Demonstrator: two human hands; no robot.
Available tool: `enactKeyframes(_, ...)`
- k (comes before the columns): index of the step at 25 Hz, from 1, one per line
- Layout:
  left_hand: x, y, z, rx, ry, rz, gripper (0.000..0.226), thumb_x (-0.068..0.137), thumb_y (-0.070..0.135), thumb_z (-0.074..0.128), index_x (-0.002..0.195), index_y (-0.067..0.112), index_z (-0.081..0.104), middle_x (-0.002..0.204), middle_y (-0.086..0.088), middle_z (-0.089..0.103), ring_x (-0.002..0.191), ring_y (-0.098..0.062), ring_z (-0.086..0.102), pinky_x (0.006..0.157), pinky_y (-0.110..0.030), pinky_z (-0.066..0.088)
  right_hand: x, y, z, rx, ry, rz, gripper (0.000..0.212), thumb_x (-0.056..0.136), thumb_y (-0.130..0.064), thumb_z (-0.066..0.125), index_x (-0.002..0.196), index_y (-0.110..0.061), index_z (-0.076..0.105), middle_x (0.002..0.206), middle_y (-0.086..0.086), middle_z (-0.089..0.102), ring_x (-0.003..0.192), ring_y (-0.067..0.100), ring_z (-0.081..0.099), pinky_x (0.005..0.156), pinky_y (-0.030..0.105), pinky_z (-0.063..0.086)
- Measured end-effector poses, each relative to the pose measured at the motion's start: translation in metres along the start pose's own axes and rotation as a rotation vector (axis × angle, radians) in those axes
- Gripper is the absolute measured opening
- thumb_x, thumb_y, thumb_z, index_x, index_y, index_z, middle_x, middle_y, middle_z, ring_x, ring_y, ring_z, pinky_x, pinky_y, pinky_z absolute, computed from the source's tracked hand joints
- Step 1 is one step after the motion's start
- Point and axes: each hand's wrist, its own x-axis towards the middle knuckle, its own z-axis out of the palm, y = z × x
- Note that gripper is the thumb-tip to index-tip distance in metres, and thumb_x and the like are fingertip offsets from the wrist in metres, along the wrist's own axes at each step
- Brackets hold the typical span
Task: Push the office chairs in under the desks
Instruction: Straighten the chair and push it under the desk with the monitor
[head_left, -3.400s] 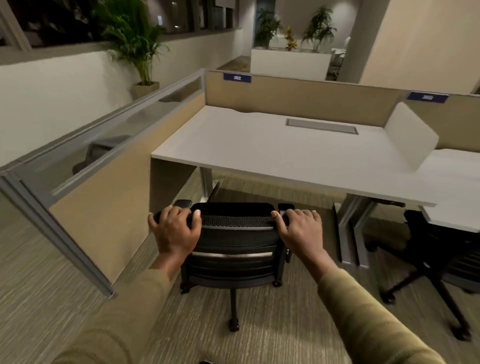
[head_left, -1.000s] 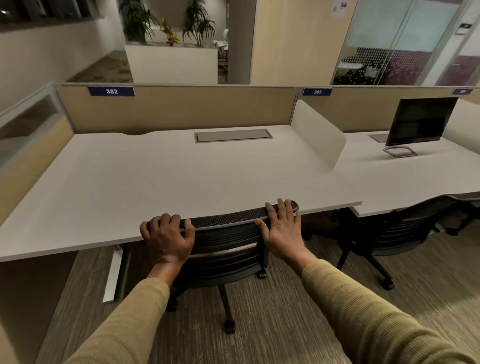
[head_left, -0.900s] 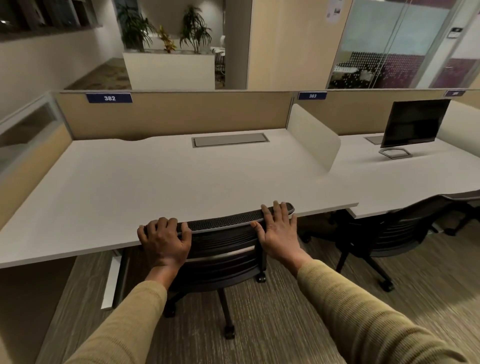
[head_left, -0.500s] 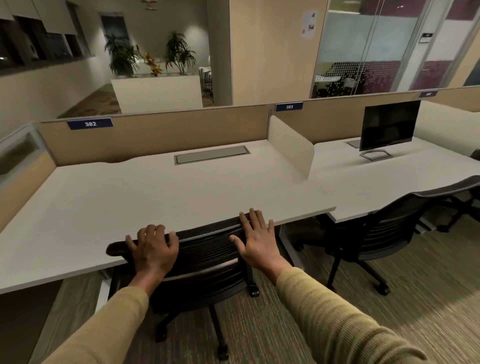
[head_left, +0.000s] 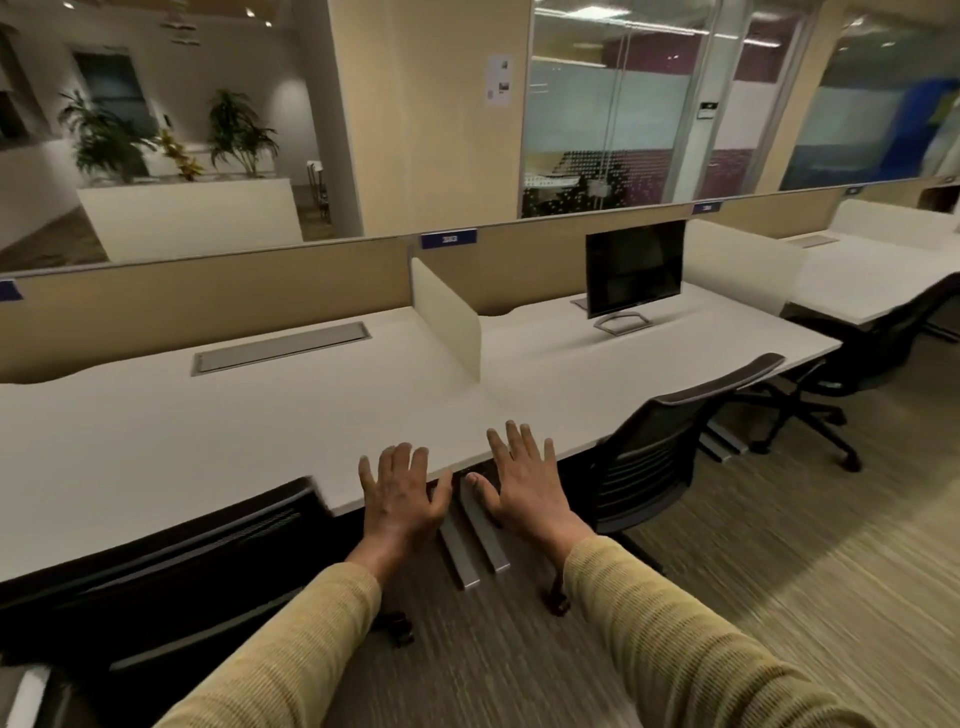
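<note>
A black mesh office chair (head_left: 171, 566) sits at the lower left with its back against the front edge of the left white desk (head_left: 156, 431). My left hand (head_left: 402, 493) and my right hand (head_left: 524, 480) hover palm down with fingers spread over the gap where the two desks meet, holding nothing. A second black chair (head_left: 660, 447) stands to the right of my hands, its back tilted and partly under the right desk (head_left: 623, 358). A third chair (head_left: 872, 358) stands further right at another desk.
A dark monitor (head_left: 634, 270) stands on the right desk. A low white divider (head_left: 447, 317) separates the two desks, with tan partition panels (head_left: 208, 296) behind. Grey desk feet (head_left: 472, 540) lie on the carpet below my hands. Planters and glass walls stand beyond.
Both hands have let go of the left chair's back and moved right, fingers spread. The view has swung right, leaving the first chair against its desk at the lower left.
</note>
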Motion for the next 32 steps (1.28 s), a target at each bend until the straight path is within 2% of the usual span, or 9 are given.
enactKeyframes(5,0.037,0.092,0.044,-0.017,-0.055,0.119,0.077,0.088,0.065,0.02,0.138,0.017,0.053,0.144,-0.008,0.05,0.139,-0.029,0.04,0.12,-0.06,0.014,-0.003,0.11,-0.018,-0.004,0.041,0.136,0.082,0.098,-0.07,0.026,0.161,-0.02,0.008,0.169,0.013,0.001,0.156,0.03,-0.006,0.123,0.058,-0.003)
enactKeyframes(10,0.085,0.166,0.087,-0.03,-0.11,0.198,0.062,0.096,0.06,0.034,0.14,0.018,0.049,0.146,-0.006,0.047,0.14,-0.027,0.037,0.12,-0.057,0.013,0.008,0.185,-0.022,-0.012,0.056,0.198,0.082,0.098,-0.068,0.03,0.161,-0.02,0.011,0.169,0.012,0.005,0.156,0.029,-0.005,0.123,0.059,-0.002)
enactKeyframes(13,0.12,0.204,0.116,-0.058,-0.125,0.228,0.073,0.092,0.063,0.021,0.142,0.018,0.048,0.147,-0.005,0.046,0.14,-0.026,0.036,0.121,-0.057,0.014,0.032,0.227,-0.029,-0.03,0.061,0.2,0.081,0.098,-0.066,0.032,0.161,-0.02,0.011,0.169,0.012,0.006,0.156,0.029,-0.004,0.123,0.059,-0.002)
enactKeyframes(21,0.257,0.283,0.21,-0.2,-0.187,0.128,0.076,0.092,0.068,0.016,0.138,0.019,0.052,0.142,-0.003,0.052,0.134,-0.025,0.043,0.117,-0.056,0.02,0.139,0.353,-0.05,-0.115,0.017,0.205,0.078,0.1,-0.065,0.031,0.162,-0.021,0.009,0.17,0.011,0.002,0.156,0.029,-0.005,0.122,0.056,-0.006)
enactKeyframes(25,0.318,0.314,0.252,-0.154,-0.291,0.098,0.061,0.1,0.062,0.027,0.136,0.019,0.052,0.141,-0.006,0.052,0.133,-0.028,0.044,0.115,-0.057,0.021,0.184,0.411,-0.046,-0.153,-0.037,0.229,0.077,0.101,-0.065,0.028,0.161,-0.02,0.012,0.169,0.012,0.006,0.156,0.03,0.0,0.123,0.057,-0.002)
enactKeyframes(29,0.343,0.336,0.274,-0.102,-0.337,0.101,0.063,0.1,0.064,0.027,0.136,0.018,0.052,0.141,-0.007,0.052,0.132,-0.029,0.044,0.113,-0.057,0.023,0.212,0.458,-0.037,-0.128,-0.117,0.252,0.077,0.1,-0.066,0.028,0.16,-0.019,0.018,0.169,0.012,0.012,0.156,0.03,0.004,0.122,0.058,0.0)
enactKeyframes(32,0.361,0.351,0.287,-0.063,-0.403,0.021,0.065,0.1,0.066,0.028,0.135,0.018,0.054,0.141,-0.008,0.052,0.132,-0.03,0.045,0.111,-0.056,0.025,0.239,0.495,-0.028,-0.071,-0.207,0.297,0.076,0.101,-0.067,0.026,0.159,-0.018,0.022,0.168,0.013,0.015,0.155,0.031,0.007,0.121,0.06,0.003)
